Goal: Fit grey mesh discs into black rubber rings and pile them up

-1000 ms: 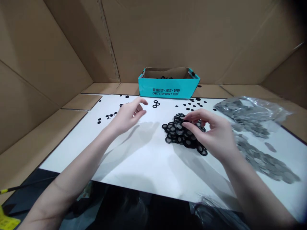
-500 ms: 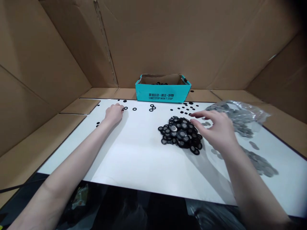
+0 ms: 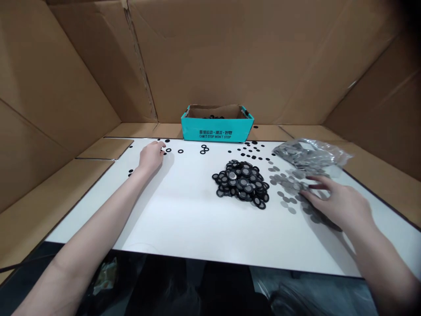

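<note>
The left hand's thumb and fingers curl down near the far left corner of the white tabletop [image 3: 184, 224], just beside a loose black ring [image 3: 169, 152]; whether they pinch anything cannot be told. That left hand [image 3: 151, 157] shows its back, knuckles up, at the end of a nearly straight forearm. On the right hand [image 3: 345, 206], thumb and forefinger stand apart, pointing inward over grey discs [image 3: 289, 183] spread toward the table's right edge; contact is hard to make out. Its wrist is bent, the forearm slanting in across the near right corner.

Between the hands, right of the table's middle, lies a heap of black rings with grey centres [image 3: 242, 183]. Small black discs [image 3: 253, 157] dot the surface toward the far edge, where a turquoise box [image 3: 217, 130] stands. A clear bag of grey discs [image 3: 309, 153] lies by the far right corner.

The right hand covers part of the discs. The box's front wall hides most of its dark contents. Both forearms are cut off below.
</note>
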The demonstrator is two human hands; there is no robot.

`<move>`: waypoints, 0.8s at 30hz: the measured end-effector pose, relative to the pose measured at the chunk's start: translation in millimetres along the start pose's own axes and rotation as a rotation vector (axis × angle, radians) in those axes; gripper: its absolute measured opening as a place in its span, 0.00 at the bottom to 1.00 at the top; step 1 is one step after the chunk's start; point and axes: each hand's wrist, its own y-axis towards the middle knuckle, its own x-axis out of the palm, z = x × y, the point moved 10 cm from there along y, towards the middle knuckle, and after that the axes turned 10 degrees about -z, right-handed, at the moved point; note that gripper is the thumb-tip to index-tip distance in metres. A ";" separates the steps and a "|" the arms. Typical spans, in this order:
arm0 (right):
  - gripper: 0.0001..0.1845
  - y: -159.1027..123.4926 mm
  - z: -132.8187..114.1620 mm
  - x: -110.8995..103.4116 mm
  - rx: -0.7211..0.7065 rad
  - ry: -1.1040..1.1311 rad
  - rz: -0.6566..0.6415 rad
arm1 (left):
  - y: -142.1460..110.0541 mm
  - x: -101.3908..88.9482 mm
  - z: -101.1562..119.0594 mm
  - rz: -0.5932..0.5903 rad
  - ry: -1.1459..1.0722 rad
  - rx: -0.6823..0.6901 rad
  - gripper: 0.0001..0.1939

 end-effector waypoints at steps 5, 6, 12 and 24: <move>0.09 -7.5 0.7 -3.4 0.025 0.089 0.020 | -4.8 -9.6 0.8 0.049 -0.086 0.032 0.19; 0.08 -8.7 -0.4 -6.4 0.030 0.108 0.031 | -5.3 -11.3 0.5 0.058 -0.106 0.040 0.18; 0.07 -10.9 -5.1 -25.8 0.054 0.227 0.087 | -5.9 -18.1 1.5 0.082 -0.233 0.087 0.17; 0.06 -17.9 -32.1 -38.7 -0.051 0.536 0.223 | -15.2 -23.7 17.2 0.082 -0.421 0.150 0.07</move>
